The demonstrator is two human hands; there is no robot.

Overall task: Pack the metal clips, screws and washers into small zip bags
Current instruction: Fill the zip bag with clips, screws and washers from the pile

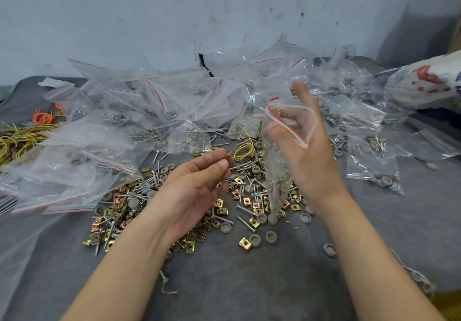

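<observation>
We see right hand (309, 151) gripping bag (275, 178), mouth held open; left hand (194, 188) fingers (219, 164) curled, pinching clip (228, 157) beside bag, above pile (119, 203) on tabletop (249, 283).

Legible text: none.
Printed bag (424, 83), beyond and right of the right hand (306, 151): red and blue print, too blurred.
</observation>
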